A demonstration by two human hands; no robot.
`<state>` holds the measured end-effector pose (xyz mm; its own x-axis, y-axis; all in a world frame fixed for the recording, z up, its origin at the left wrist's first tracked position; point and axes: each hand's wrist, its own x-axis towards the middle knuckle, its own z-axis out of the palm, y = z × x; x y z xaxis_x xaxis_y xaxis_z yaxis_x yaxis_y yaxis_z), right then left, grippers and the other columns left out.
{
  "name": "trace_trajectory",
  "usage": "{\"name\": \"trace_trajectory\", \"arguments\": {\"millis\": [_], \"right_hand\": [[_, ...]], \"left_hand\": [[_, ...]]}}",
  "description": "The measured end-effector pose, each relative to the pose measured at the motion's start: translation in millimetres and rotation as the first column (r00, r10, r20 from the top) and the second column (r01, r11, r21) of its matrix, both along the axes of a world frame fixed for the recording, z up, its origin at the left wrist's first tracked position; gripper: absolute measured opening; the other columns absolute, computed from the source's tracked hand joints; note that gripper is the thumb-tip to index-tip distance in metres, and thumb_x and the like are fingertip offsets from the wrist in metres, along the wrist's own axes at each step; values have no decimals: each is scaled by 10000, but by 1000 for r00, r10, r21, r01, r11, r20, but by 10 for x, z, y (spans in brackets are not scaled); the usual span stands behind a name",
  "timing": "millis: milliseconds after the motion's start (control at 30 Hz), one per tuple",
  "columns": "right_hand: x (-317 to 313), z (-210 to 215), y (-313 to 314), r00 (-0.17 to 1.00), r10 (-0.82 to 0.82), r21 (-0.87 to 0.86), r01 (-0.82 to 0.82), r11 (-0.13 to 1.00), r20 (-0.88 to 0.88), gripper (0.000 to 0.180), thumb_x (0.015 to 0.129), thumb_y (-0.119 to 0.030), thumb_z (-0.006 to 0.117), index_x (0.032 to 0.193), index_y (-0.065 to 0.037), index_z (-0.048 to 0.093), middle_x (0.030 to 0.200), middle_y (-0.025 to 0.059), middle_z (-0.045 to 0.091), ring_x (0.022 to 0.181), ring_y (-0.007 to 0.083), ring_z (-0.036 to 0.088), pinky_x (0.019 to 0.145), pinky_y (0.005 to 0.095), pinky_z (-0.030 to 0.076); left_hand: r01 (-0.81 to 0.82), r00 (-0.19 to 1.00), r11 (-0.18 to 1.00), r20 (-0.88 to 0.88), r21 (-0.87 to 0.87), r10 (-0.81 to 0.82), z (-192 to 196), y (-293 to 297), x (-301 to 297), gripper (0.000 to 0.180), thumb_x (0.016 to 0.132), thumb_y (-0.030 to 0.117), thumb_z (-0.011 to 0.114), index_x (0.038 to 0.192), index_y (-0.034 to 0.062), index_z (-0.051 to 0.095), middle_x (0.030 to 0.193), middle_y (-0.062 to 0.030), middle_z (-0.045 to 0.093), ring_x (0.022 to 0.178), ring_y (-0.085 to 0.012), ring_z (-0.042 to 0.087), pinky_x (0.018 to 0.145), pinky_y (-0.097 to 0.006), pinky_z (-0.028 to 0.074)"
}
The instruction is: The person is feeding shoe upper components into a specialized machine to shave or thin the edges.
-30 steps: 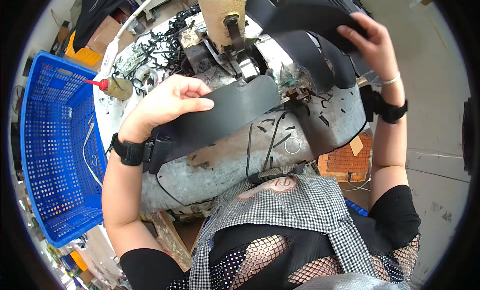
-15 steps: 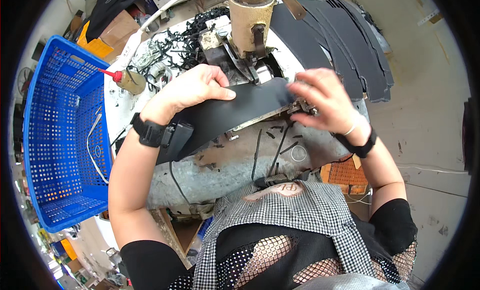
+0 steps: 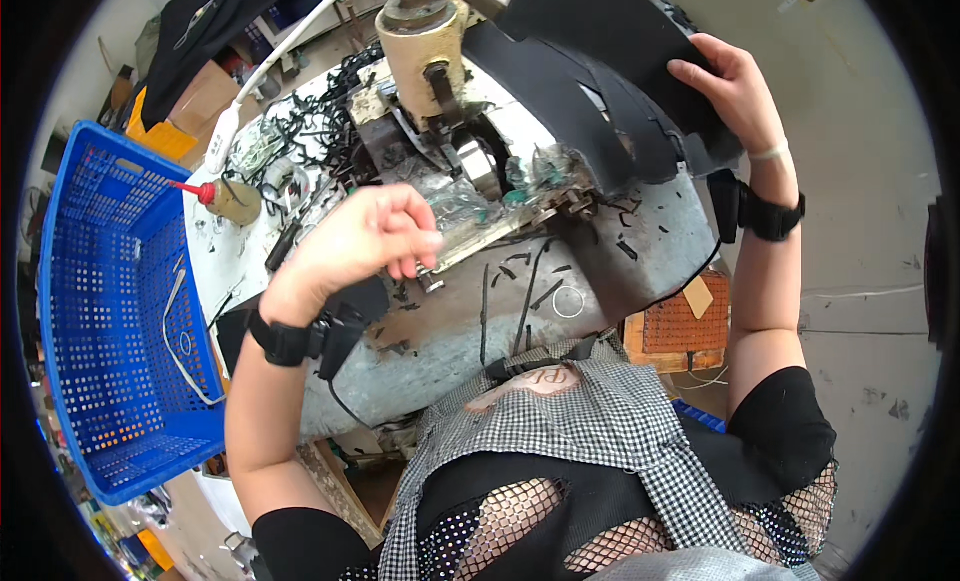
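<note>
My left hand (image 3: 365,236) hovers over the front of a worn grey machine table (image 3: 440,351), fingers curled, with nothing seen in them. It is just left of the metal plate and roller (image 3: 480,171) under the beige machine column (image 3: 425,41). My right hand (image 3: 735,91) reaches to the far right and grips the top black flat piece (image 3: 620,41) of a fanned stack of black pieces (image 3: 560,111) lying beside the machine. Both wrists wear black straps. A dark shape (image 3: 235,336) shows below my left forearm; what it is I cannot tell.
A blue plastic basket (image 3: 110,311) stands at the left, holding a thin wire. A small oil bottle with a red spout (image 3: 230,199) and a heap of black trimmings (image 3: 300,131) lie on the table's far left. An orange-brown crate (image 3: 680,326) sits low at the right.
The black strip held across the table by both hands is gone from them. My right hand moved up and right to the stack; my left hand lifted and curled.
</note>
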<state>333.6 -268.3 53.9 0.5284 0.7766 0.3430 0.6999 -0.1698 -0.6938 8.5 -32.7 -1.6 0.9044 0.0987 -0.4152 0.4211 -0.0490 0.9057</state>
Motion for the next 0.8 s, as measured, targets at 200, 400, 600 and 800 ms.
{"name": "trace_trajectory", "arguments": {"millis": [200,400,600,800], "right_hand": [[591,-653,67,932,-360,-224,343,912,-37,517,793,-288,738,1168,37,592,1036,92,653,928,138,599,828,286,487],[137,-530,-32,885,-412,-43,430,902,218,460,731,-339,738,1099,-78,645,1049,136,637,971,253,613,874,352,488],[350,-465,-358,918,-368,-72,381,922,146,395,754,-322,726,1052,-70,666,1038,138,637,973,249,616,882,350,487],[456,-512,-433,910,-377,-31,387,921,175,372,759,-311,725,1037,-69,669,1010,130,636,965,247,620,874,345,493]], "left_hand": [[60,986,983,163,-172,-32,-451,-608,622,327,892,170,651,1132,-36,567,964,-81,649,861,-119,614,770,-238,501],[-277,920,795,89,-539,381,-701,-1002,1316,348,901,277,647,1037,-35,575,947,-86,624,833,-165,618,792,-270,522],[-411,815,657,69,-632,576,-685,-1183,1466,172,927,234,599,963,66,584,880,-49,639,777,-150,621,696,-286,520],[-250,761,764,367,-595,535,-402,-1324,1503,111,958,224,560,953,119,596,916,-3,670,770,-108,628,699,-264,506]]}}
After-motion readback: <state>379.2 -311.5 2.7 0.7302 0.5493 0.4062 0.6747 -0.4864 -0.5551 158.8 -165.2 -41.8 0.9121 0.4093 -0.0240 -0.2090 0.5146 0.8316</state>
